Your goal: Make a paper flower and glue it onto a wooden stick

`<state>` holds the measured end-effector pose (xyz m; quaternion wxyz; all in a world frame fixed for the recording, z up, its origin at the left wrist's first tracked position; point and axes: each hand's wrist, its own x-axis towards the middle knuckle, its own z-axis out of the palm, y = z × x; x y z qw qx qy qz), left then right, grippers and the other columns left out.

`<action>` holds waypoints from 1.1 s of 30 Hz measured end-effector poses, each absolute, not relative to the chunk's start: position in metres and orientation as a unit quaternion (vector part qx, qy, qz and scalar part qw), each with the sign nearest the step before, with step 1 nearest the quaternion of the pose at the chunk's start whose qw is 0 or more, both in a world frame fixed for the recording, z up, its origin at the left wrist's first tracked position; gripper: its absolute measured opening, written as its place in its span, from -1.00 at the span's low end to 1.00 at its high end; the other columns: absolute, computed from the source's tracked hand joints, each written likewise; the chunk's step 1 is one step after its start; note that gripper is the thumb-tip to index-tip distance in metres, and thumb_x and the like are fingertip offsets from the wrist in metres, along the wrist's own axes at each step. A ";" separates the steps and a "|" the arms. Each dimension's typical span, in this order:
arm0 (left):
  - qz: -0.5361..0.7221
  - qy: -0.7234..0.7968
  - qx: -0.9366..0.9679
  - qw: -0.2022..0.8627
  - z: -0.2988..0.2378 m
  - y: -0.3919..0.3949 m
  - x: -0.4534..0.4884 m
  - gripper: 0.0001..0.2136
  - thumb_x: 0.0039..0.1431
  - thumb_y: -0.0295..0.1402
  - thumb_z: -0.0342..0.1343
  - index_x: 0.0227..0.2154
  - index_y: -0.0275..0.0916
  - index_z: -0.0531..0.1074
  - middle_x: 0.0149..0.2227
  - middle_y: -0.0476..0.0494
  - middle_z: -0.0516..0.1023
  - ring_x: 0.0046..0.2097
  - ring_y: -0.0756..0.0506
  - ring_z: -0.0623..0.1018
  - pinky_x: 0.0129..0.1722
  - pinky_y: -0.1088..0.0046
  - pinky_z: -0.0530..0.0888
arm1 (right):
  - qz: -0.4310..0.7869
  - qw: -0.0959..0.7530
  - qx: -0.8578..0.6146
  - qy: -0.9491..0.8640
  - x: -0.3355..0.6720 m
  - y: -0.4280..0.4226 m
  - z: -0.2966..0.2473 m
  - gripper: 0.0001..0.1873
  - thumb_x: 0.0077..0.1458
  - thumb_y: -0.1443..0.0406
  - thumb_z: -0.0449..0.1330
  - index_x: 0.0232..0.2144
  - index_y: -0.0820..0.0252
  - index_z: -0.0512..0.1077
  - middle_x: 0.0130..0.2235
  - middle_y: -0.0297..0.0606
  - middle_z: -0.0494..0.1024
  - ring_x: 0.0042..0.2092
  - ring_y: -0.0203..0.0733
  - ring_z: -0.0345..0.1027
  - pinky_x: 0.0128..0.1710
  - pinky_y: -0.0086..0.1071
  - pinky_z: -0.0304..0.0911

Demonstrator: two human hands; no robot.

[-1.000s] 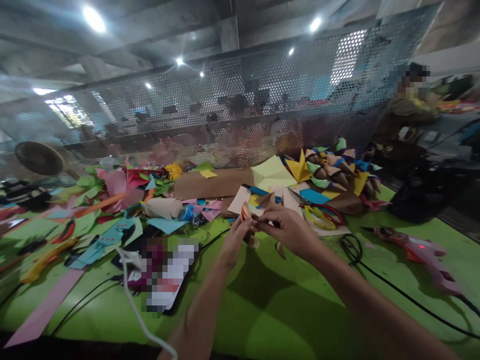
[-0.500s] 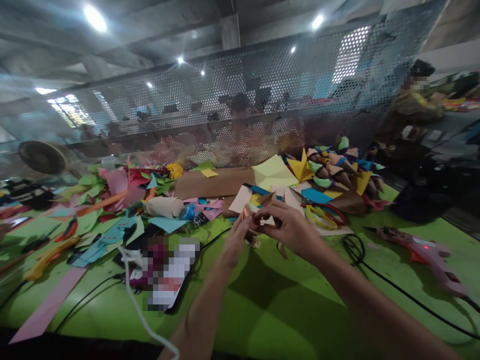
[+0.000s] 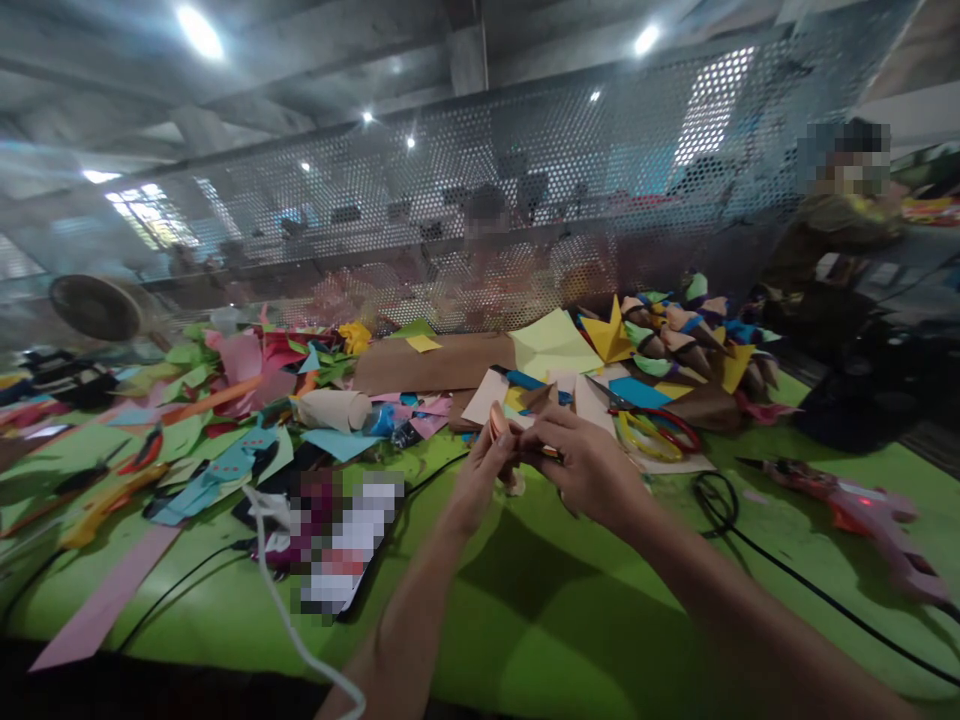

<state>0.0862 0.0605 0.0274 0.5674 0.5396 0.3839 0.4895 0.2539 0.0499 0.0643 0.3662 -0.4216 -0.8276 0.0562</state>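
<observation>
Above the green tabletop (image 3: pixel 540 640), my left hand (image 3: pixel 480 475) is closed on a small peach-orange craft piece (image 3: pixel 496 420) with a rounded edge. My right hand (image 3: pixel 585 460) is closed too, its fingertips pinched against the same piece close to my left fingers. Most of the piece is hidden by my fingers, so its full shape cannot be made out. Just behind my hands lie cut sheets and scissors with yellow and red handles (image 3: pixel 652 435).
A pink glue gun (image 3: pixel 862 510) lies at right with its black cord (image 3: pixel 780 560). At left are a phone (image 3: pixel 360 545), a white cable (image 3: pixel 281 590), a yellow-handled tool (image 3: pixel 112 505) and coloured scraps (image 3: pixel 247 365). Finished-looking figures (image 3: pixel 682 335) are piled behind; a person (image 3: pixel 847 220) sits far right.
My right hand's fingers have closed in nearer to my left, narrowing the gap between them. The whole view has shifted slightly; the things on the table stay put.
</observation>
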 end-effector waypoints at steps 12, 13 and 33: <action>0.490 0.369 0.540 0.576 0.031 0.063 0.085 -0.66 0.14 -0.06 0.11 -0.19 -0.22 0.43 -0.29 -0.10 0.47 -0.35 -0.02 0.41 -0.40 0.49 0.31 | 0.120 0.390 -0.387 -0.827 0.258 0.053 0.065 -0.86 0.14 0.44 0.22 -0.31 0.16 0.57 -0.26 -0.22 0.58 -0.20 -0.16 0.47 -0.22 -0.38 0.31; 0.493 0.364 0.540 0.577 0.032 0.062 0.085 -0.67 0.14 -0.06 0.11 -0.19 -0.22 0.42 -0.28 -0.10 0.47 -0.35 -0.02 0.41 -0.40 0.49 0.31 | 0.128 0.403 -0.395 -0.816 0.259 0.053 0.066 -0.87 0.15 0.43 0.22 -0.30 0.16 0.56 -0.27 -0.22 0.59 -0.21 -0.16 0.47 -0.23 -0.38 0.32; 0.470 0.335 0.630 0.520 0.037 0.054 0.079 -0.73 0.17 -0.11 0.14 -0.23 -0.18 0.31 -0.24 -0.08 0.33 -0.20 -0.10 0.38 -0.13 0.36 0.40 | 0.189 0.479 -0.392 -0.762 0.252 0.044 0.071 -0.81 0.16 0.39 0.19 -0.22 0.12 0.58 -0.23 -0.22 0.65 -0.22 -0.16 0.52 -0.23 -0.36 0.36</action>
